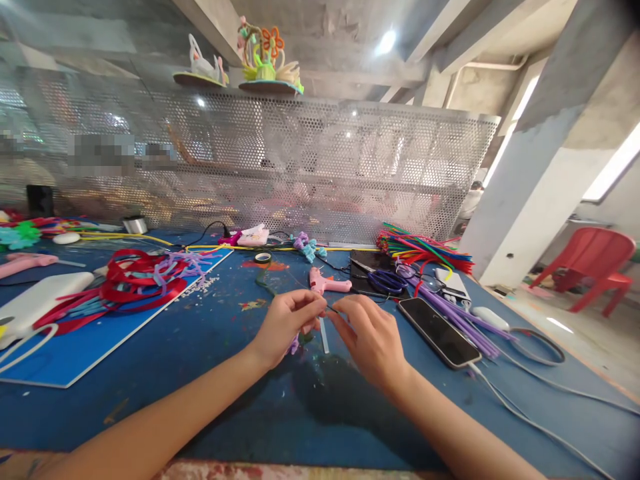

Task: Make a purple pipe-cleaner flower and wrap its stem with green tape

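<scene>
My left hand (287,327) and my right hand (373,337) meet above the middle of the blue table, fingertips pinched close together. Between them runs a thin dark strand (331,309), gripped at both ends by finger and thumb. A small purple fuzzy piece (293,345) shows under my left palm; whether that hand holds it too I cannot tell. Just beyond my fingers lies a pink glue gun (330,283). A pale translucent glue stick (325,337) shows below my fingertips. Past my left hand, a dark green strip (265,283) lies near a small tape roll (263,257).
At left, red ribbon (143,280) and purple pipe cleaners lie on a blue board (75,360). To the right are a phone (440,331) with a cable, purple pipe cleaners (457,313), scissors (387,281) and a colourful bundle (425,250). A perforated metal screen (320,167) stands behind.
</scene>
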A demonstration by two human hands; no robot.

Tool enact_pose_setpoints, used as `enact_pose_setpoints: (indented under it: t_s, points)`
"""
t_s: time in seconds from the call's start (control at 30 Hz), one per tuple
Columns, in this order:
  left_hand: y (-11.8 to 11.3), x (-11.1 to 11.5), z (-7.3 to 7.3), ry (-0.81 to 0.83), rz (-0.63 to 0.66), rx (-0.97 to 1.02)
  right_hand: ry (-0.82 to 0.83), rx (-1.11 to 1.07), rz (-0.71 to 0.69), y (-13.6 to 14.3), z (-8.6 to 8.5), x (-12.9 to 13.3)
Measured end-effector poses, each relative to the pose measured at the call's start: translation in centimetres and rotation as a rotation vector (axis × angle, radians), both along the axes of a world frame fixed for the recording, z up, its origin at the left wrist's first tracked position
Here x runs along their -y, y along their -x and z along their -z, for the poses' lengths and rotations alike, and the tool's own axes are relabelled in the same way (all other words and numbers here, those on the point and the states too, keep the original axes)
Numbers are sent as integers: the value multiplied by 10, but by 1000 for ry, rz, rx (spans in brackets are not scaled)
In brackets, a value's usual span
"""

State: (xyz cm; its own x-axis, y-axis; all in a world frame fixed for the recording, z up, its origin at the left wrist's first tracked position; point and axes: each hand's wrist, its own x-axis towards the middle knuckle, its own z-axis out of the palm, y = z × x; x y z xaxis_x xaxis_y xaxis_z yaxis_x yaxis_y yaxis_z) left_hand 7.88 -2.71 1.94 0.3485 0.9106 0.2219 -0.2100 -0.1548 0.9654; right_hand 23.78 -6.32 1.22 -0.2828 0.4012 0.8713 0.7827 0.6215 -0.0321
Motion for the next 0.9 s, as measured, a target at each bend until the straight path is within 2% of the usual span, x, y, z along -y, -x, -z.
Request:
enact_pose_setpoints:
  t_s: [0.17, 0.27, 0.37, 0.47, 0.53, 0.67, 0.73, 0.8, 0.9]
  points:
    - [-2, 3, -1, 50, 1, 43, -123, 180, 49, -7, -3, 1]
    - [-2, 4, 0, 30, 6, 35, -154, 153, 35, -8, -5, 3]
    - [-1, 4, 1, -33, -13, 26, -62, 22, 3, -4, -4, 4]
    - [-1, 3, 1, -117, -65, -18, 180, -198, -77, 3, -3, 6]
    - [0, 2, 1, -159, -90, -59, 426, -391, -171, 9, -1, 6]
    - [2, 2, -1, -207, -100, -124, 1054, -911, -544, 18, 1, 4]
    - [3, 3, -2, -218, -94, -161, 1245, -1075, -672, 19, 1, 2]
    - [3, 4, -3, -219, -96, -194, 1228, -1052, -633, 18, 2, 1]
    - [3, 5, -4, -209, -126, -218, 875, -768, -365, 13, 4, 0]
